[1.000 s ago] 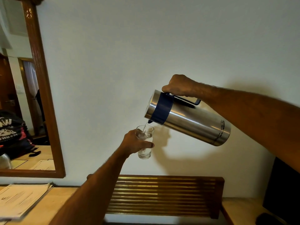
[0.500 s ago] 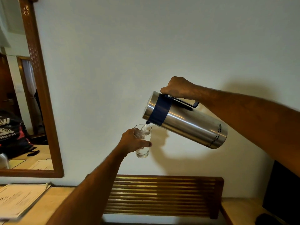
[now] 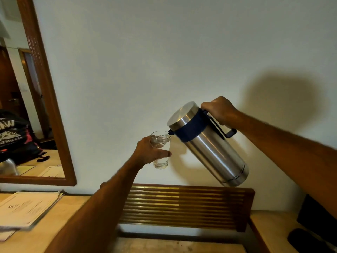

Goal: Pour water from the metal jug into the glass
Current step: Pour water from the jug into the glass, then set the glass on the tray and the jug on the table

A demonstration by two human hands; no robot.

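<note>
My right hand [image 3: 219, 110] grips the dark handle of the metal jug [image 3: 209, 145], a steel cylinder with a blue band near its lid. The jug hangs in the air, tilted with its blue spout at the glass's rim. My left hand [image 3: 148, 152] holds the clear glass [image 3: 161, 148] upright in front of the white wall. Water fills the glass to near its rim, and its surface ripples. My fingers hide the middle of the glass.
A slatted wooden rack [image 3: 182, 207] stands against the wall below my hands. Papers [image 3: 27, 207] lie on the wooden desk [image 3: 45, 230] at the left, under a wood-framed mirror [image 3: 47, 88]. A dark screen [image 3: 317, 216] sits at the right edge.
The jug has swung from steeply tipped toward upright, its base dropping. The water level in the glass has risen. Both hands stayed close together.
</note>
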